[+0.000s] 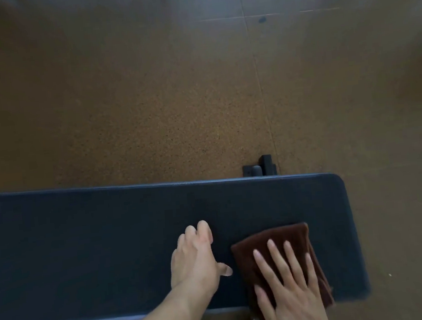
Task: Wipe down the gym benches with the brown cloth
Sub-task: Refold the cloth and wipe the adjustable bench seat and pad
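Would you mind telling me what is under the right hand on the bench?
The right hand lies flat, fingers spread, on the folded brown cloth, which rests on the dark blue bench near its right end. The bench surface beneath the cloth is covered.

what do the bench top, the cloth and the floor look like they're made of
Bench top: dark navy padding, probably vinyl, matte, with piped edges. Brown cloth: fuzzy pile, likely terry or microfibre, folded under the right hand. Floor: speckled brown, likely rubber tiles, seams visible.
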Motion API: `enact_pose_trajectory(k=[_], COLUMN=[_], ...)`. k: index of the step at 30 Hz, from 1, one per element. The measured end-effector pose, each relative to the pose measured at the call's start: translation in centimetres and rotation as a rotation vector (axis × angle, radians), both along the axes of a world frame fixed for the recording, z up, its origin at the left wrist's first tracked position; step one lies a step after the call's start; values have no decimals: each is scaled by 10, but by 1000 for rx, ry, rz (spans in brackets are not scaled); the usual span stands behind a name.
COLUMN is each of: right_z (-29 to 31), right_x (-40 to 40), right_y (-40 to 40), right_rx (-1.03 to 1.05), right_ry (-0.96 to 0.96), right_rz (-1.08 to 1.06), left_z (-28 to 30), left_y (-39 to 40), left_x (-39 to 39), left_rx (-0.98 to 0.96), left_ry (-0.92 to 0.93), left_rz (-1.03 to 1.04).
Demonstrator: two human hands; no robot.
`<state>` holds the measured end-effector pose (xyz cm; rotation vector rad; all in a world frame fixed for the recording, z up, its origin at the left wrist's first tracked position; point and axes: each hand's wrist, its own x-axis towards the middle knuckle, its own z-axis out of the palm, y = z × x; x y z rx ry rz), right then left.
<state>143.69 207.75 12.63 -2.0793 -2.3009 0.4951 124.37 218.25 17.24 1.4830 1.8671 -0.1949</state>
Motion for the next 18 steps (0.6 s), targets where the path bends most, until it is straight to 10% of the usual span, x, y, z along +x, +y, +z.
enact_pose_trajectory(k=[10,18], right_z=[2,9], right_x=[-24,3], right_y=[159,-22], right_rx=[-132,-88], right_ry=[-5,-15], right_rz=[-88,-31], left_z=[3,7], left_y=[4,7], left_x=[5,12], left_rx=[-64,-90], left_ry=[40,88], left_rz=[-16,-30])
